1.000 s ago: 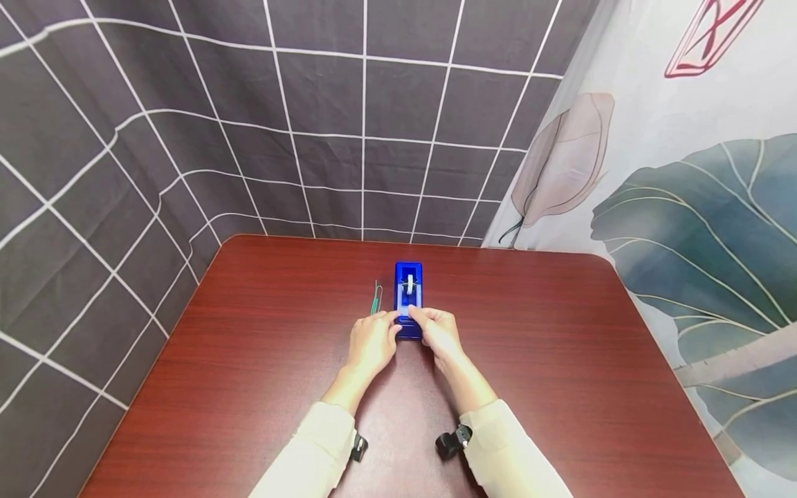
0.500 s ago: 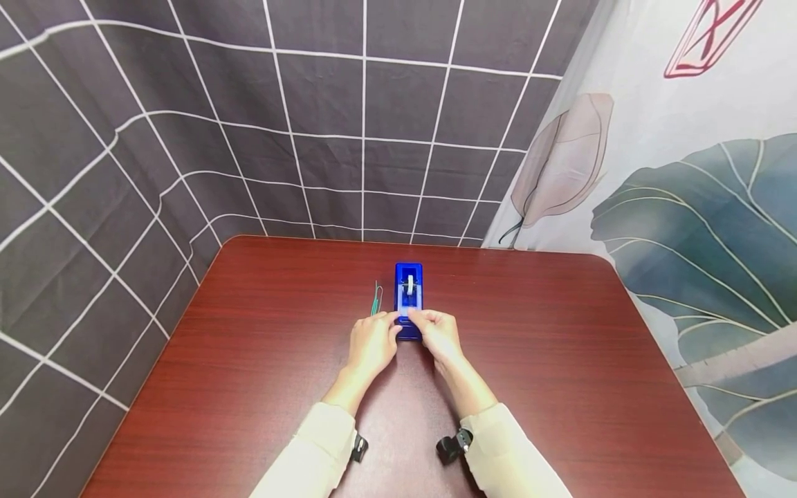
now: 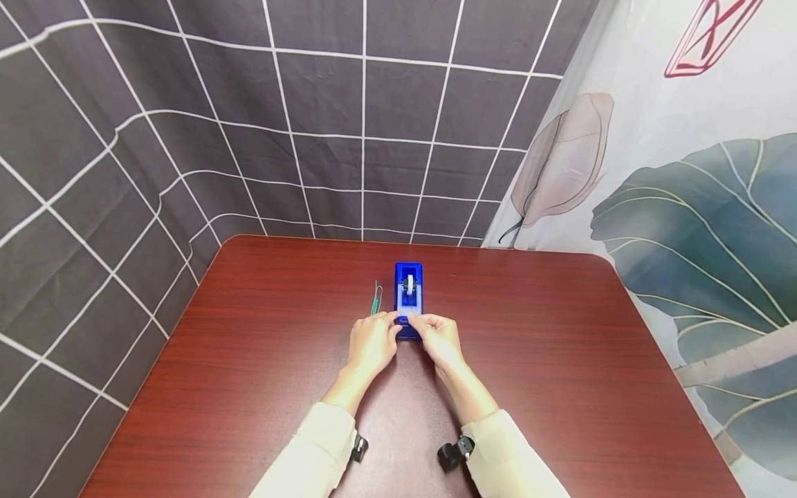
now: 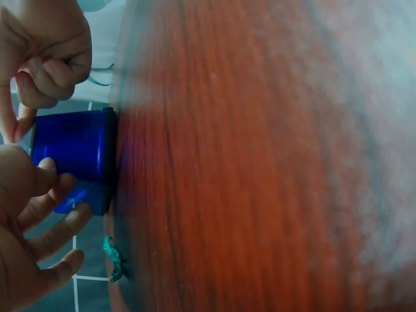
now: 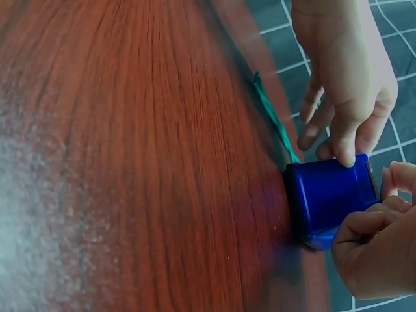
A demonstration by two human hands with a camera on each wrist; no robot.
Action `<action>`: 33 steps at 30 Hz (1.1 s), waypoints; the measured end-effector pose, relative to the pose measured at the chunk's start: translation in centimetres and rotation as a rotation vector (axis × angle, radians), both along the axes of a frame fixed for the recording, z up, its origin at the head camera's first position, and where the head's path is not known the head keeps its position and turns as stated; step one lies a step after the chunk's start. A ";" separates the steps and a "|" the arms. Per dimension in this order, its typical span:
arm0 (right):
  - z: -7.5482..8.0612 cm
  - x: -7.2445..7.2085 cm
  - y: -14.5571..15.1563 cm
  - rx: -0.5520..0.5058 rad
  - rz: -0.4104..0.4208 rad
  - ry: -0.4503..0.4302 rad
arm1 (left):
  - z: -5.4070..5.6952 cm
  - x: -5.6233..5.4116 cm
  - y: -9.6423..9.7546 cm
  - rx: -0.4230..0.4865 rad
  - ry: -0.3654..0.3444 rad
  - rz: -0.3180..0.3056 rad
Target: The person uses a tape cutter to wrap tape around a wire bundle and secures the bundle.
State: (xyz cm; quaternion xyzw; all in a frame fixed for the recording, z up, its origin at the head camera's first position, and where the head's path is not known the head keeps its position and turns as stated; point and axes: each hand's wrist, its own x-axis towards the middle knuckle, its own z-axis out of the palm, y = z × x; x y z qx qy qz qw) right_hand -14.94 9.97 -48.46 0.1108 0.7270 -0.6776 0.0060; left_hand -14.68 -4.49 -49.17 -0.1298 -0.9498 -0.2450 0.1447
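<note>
A blue tape dispenser (image 3: 408,273) stands on the table in front of both hands, with a small whitish roll of tape (image 3: 409,285) in its well. My left hand (image 3: 371,344) holds the dispenser's left side near its cutter end, thumb and fingers against the body. At that same end my right hand (image 3: 439,339) pinches the tape's end between thumb and index finger, its other fingers curled in. In the right wrist view the dispenser's blue end wall (image 5: 331,195) shows between the left fingertips and the right hand (image 5: 383,250). The clear strip itself is hard to make out.
Just left of the dispenser lies a thin green looped cord (image 3: 376,299), partly behind the left hand. The reddish-brown table (image 3: 280,297) ends close beyond the dispenser. A dark grid-patterned curtain (image 3: 324,159) hangs behind it, and a leaf-patterned curtain (image 3: 703,228) at the right.
My right thumb and index finger have drawn slightly back toward me, from over the dispenser's body to its cutter end. The left hand and the dispenser have stayed in place.
</note>
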 end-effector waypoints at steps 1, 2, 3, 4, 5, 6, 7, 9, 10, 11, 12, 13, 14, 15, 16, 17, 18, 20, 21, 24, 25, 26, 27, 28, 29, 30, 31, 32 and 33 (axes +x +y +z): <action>0.0 0.0 0.0 -0.001 0.004 0.005 | 0.0 0.0 0.0 0.001 0.001 0.001; 0.0 0.1 0.0 0.000 0.007 0.008 | 0.0 0.0 0.0 0.001 0.001 0.002; 0.0 0.1 0.0 0.000 0.009 0.012 | 0.0 0.0 0.0 0.002 0.000 0.003; 0.0 0.2 0.0 0.000 0.010 0.014 | 0.0 0.0 0.0 0.004 -0.001 0.005; 0.0 0.2 0.0 -0.001 0.010 0.016 | 0.1 0.1 0.0 0.006 -0.002 0.005; -0.1 0.2 0.0 -0.001 0.009 0.017 | 0.1 0.1 0.0 0.006 -0.004 0.006; 0.0 0.2 -0.1 -0.002 0.006 0.016 | 0.1 0.1 0.1 0.007 -0.007 0.007; 0.0 0.3 -0.1 0.000 0.003 0.018 | 0.1 0.1 0.1 0.008 -0.011 0.008; 0.0 0.4 -0.1 0.004 0.002 0.019 | 0.1 0.1 0.1 0.010 -0.012 0.009; 0.0 0.4 -0.1 0.008 0.002 0.018 | 0.1 0.1 0.1 0.011 -0.014 0.010; 0.0 0.5 -0.1 0.011 0.003 0.018 | 0.1 0.1 0.1 0.012 -0.015 0.010; -0.1 0.6 -0.1 0.017 0.006 0.018 | 0.1 0.1 0.0 0.013 -0.016 0.010; -0.1 0.6 -0.1 0.019 0.010 0.016 | 0.1 0.1 0.0 0.015 -0.015 0.010; -0.1 0.7 -0.1 0.020 0.013 0.013 | 0.1 0.1 0.0 0.016 -0.015 0.010; -0.1 0.8 -0.1 0.016 0.014 0.007 | 0.1 0.1 0.0 0.017 -0.013 0.010; -0.2 0.8 -0.1 0.013 0.017 0.004 | 0.1 0.1 0.0 0.018 -0.012 0.008; -0.2 0.8 -0.1 0.010 0.019 0.002 | 0.1 0.1 0.0 0.018 -0.011 0.007; -0.4 0.9 -0.1 0.001 0.022 0.000 | 0.0 0.0 0.0 0.020 -0.008 0.005; -0.4 0.9 -0.1 0.001 0.023 0.000 | 0.0 0.0 0.0 0.021 -0.006 0.005; -0.6 1.0 0.0 0.003 0.023 0.001 | -0.1 0.0 0.0 0.021 -0.002 0.004; -0.6 1.0 0.0 0.003 0.024 -0.001 | -0.1 0.0 0.0 0.022 -0.001 0.004; -0.6 1.1 0.0 0.001 0.024 -0.005 | -0.1 0.0 0.0 0.022 0.000 0.004; -0.6 1.2 0.0 0.001 0.025 -0.007 | -0.1 0.0 0.0 0.023 0.000 0.004; -0.5 1.2 0.0 0.000 0.027 -0.009 | -0.1 0.0 0.0 0.023 -0.001 0.004; -0.5 1.3 0.0 -0.001 0.029 -0.010 | -0.1 0.0 0.0 0.024 -0.002 0.004; -0.4 1.4 0.0 0.000 0.030 -0.011 | -0.1 0.0 0.1 0.025 -0.003 0.005; -0.4 1.4 0.0 0.003 0.031 -0.011 | -0.1 0.1 0.1 0.026 -0.003 0.005; -0.5 1.5 0.0 0.006 0.031 -0.010 | -0.1 0.1 0.1 0.025 -0.004 0.005; -0.5 1.5 0.0 0.011 0.031 -0.007 | -0.1 0.1 0.1 0.024 -0.005 0.005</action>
